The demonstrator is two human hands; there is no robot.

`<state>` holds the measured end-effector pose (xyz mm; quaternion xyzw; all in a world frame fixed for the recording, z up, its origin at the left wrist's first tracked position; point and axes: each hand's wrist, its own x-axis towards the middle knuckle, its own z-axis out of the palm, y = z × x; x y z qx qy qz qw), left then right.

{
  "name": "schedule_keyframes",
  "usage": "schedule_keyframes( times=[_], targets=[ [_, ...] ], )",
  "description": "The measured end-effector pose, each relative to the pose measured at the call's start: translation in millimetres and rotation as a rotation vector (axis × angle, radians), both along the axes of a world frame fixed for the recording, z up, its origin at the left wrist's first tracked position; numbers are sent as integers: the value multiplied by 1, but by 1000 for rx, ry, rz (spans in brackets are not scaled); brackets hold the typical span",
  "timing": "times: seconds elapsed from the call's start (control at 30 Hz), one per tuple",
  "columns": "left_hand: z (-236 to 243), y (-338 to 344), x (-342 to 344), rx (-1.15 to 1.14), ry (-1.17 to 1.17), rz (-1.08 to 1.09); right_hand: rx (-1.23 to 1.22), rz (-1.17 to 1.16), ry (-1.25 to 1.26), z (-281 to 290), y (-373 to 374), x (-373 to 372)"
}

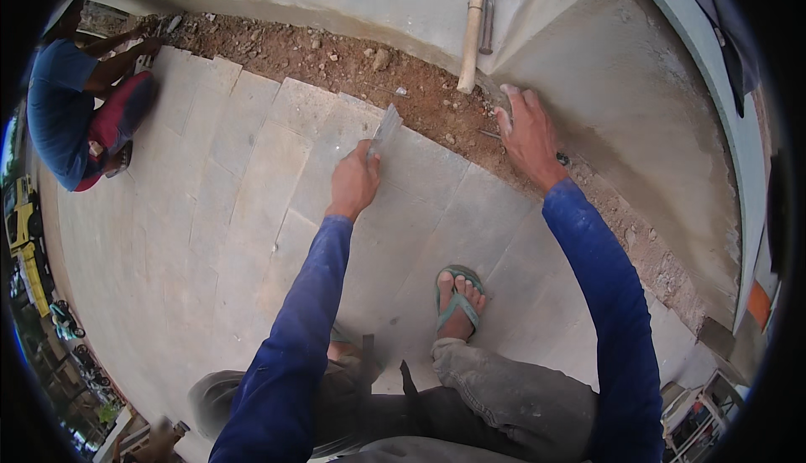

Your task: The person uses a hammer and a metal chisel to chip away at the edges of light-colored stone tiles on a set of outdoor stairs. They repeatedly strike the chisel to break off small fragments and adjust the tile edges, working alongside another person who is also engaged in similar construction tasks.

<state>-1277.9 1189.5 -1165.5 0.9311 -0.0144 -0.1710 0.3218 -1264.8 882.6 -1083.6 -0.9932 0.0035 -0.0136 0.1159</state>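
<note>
Where the left hand (356,179) grips: its fingers close round one end of a thin flat grey piece (386,130), tile or blade I cannot tell, at the border between the paving slabs (420,224) and the earth strip (336,56).
Far end of the piece: it juts out unsupported, so a bump against a slab edge could twist it loose or chip it.
Right hand (531,136): fingers parted, nothing visible in them, beside the concrete wall (621,102); whether they touch it I cannot tell. Rough concrete could scrape the knuckles.
Thin rod (489,135): it shows near the right fingertips and could jab them if the hand drops carelessly.
Hammer (473,35): it lies beside a metal tool (487,22), handle end reaching toward the earth strip; a knock from the right arm could send it sliding.
Stones (381,60): loose in the earth, they could roll against the slab edge if disturbed.
Sandalled foot (457,316): bare toes on the slabs, exposed should the piece fall and skid back.
</note>
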Motion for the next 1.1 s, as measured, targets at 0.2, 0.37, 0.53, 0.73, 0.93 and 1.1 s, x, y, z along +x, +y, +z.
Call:
schedule_keyframes(
  times=[0.2, 0.37, 0.53, 0.73, 0.93, 1.1],
  targets=[
    [-1, -4, -4, -29, -83, -71, -20, -71, 12, -1, 57, 58],
    [-5, -4, -15, -17, -102, -47, -160, -75, -38, -25, 63, 90],
    [-15, -3, -22, -13, -100, -25, -250, -123, 37, -31, 61, 114],
    [-8, -8, -20, 1, -77, -44, 58, -313, 159, -30, 56, 141],
    [-11, -14, -24, -32, -92, -56, 393, -451, 203, -2, 52, 159],
    [-9, -16, -29, -13, -67, -6, 855, -347, 48, 28, 69, 102]
  ],
)
